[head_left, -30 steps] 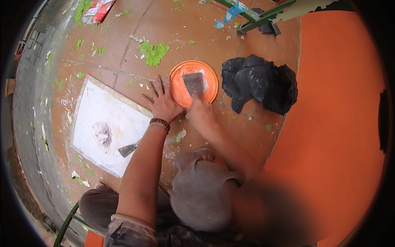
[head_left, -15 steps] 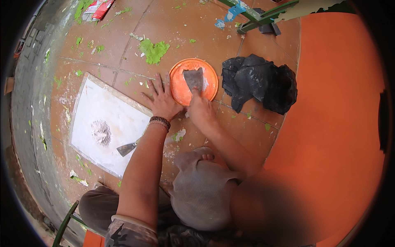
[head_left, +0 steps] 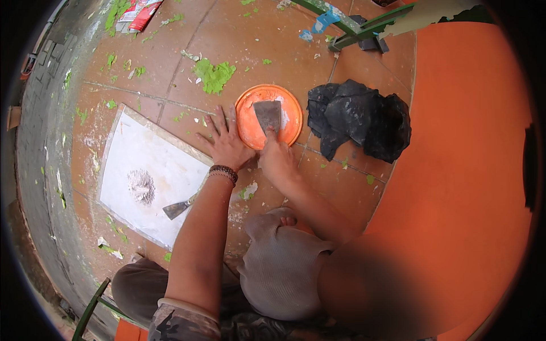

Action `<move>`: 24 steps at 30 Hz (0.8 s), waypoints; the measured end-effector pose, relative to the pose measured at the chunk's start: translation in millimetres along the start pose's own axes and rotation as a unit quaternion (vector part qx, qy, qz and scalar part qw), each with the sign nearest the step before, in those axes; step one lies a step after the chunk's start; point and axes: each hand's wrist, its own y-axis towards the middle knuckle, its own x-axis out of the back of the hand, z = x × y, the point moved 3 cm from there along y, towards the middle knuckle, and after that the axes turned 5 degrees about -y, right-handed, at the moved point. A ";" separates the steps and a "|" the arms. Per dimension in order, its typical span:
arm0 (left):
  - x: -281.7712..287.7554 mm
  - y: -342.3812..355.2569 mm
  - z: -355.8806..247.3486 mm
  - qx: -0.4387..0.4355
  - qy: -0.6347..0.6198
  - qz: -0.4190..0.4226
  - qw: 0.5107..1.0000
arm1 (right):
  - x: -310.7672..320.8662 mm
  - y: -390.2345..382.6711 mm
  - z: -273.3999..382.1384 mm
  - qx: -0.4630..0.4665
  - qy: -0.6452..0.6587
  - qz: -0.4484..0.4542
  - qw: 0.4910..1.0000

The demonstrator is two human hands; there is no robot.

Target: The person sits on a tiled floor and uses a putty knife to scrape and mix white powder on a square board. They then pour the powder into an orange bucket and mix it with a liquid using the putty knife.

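An orange round lid (head_left: pixel 250 119) with pale paste in it lies on the tiled floor. My right hand (head_left: pixel 277 159) grips a putty knife (head_left: pixel 267 113), its wide metal blade laid over the lid's middle. My left hand (head_left: pixel 226 139) is spread on the floor at the lid's left side, fingers apart, its palm edge at the rim. To the left lies a white board (head_left: pixel 128 142) bearing a heap of pale powder (head_left: pixel 141 186) and a second scraper (head_left: pixel 177 208), partly hidden by my left forearm.
Crumpled black plastic (head_left: pixel 358 119) sits right of the lid beside an orange surface (head_left: pixel 466 142). A green metal frame (head_left: pixel 347 40) stands at the top right, a red-and-white packet (head_left: pixel 139 14) at the top left. Green flakes (head_left: pixel 213 77) litter the tiles. My bent legs (head_left: pixel 278 273) fill the lower middle.
The scene sits slightly lower in the picture than half a second ago. The blade has shifted only slightly over the lid; my left hand stays spread in the same place.
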 end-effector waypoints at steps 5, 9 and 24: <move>4.5 -9.0 -9.5 -0.013 0.041 0.010 0.999 | 17.4 4.0 -3.6 -0.020 0.000 0.015 1.000; 0.7 -55.2 -29.5 -0.002 0.057 -0.025 0.998 | 19.9 -46.1 -60.5 -0.009 0.173 -0.057 0.983; -17.0 -32.9 -20.9 -0.224 -0.022 -0.008 0.974 | 13.9 -73.1 -63.5 -0.025 -0.009 -0.004 1.000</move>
